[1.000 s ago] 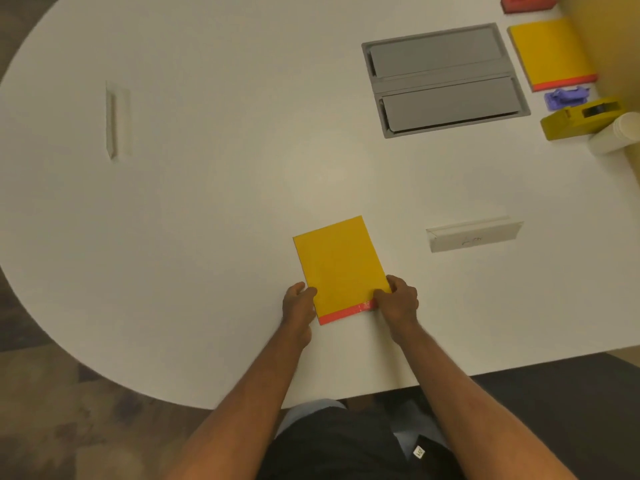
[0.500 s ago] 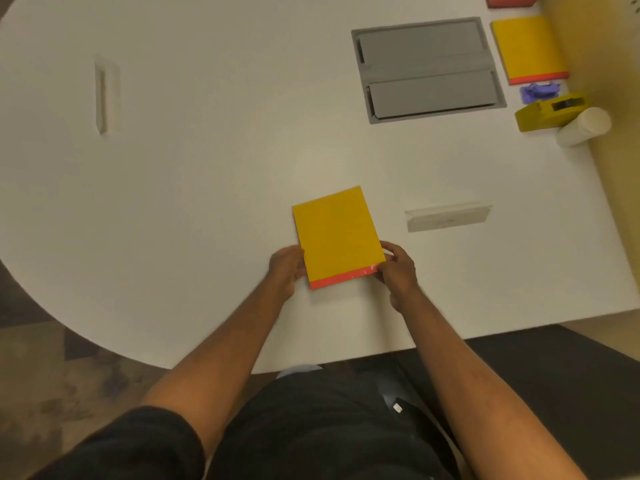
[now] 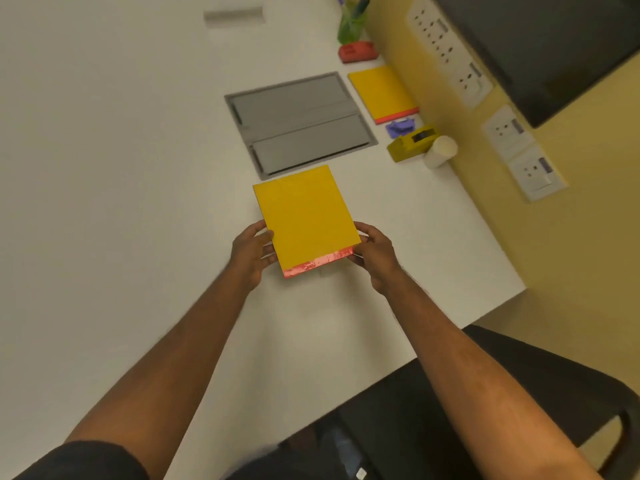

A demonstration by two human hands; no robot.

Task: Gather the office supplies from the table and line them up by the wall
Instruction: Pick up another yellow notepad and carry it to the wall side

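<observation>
Hands, two, bare, forearms extended forward side by side. Left hand [image 3: 252, 252] grips the left edge of a flat yellow notepad with a red bound edge [image 3: 306, 218], thumb on top; right hand [image 3: 372, 252] pinches its near right corner. Both clasp the near end, probably to carry the pad level above the white surface [image 3: 121, 168], toward the wall.

Row by the yellow wall [image 3: 571, 271], presumably already lined up: green pen cup [image 3: 352, 24], red stapler-like block [image 3: 358, 51], second yellow notepad with red edge [image 3: 382, 93], small purple item [image 3: 400, 127], yellow tape dispenser [image 3: 410, 145], white cylinder [image 3: 440, 151]. Free space lies just beyond the cylinder.

Recessed grey cable hatch [image 3: 299, 124] sits between the held pad and the row.
</observation>
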